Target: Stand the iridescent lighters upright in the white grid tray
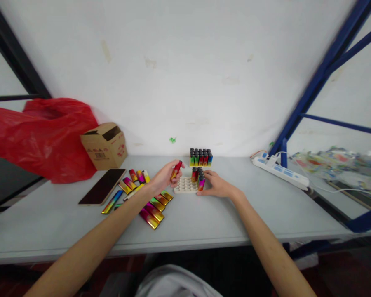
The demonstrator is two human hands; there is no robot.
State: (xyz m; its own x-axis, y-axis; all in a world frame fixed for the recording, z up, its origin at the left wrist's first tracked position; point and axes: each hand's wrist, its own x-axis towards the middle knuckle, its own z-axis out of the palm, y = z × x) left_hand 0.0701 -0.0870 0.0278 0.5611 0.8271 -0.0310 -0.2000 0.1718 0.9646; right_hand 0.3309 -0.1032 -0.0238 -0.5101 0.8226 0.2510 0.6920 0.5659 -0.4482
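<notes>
Above the left part of a cream tray with round holes, my left hand is closed around a red and gold lighter, held tilted. Several shiny lighters with dark tops stand upright in the tray's right end. My right hand curls round that end, thumb at the front corner and fingers behind, steadying the tray. Under and beside my left forearm, many loose lighters in pink, gold, blue and green lie flat on the table; the forearm hides some of them.
Behind the tray stands a block of upright lighters near the wall. On the left are a phone, a cardboard box and a red plastic bag. A white power strip with cables lies at the right by a blue frame.
</notes>
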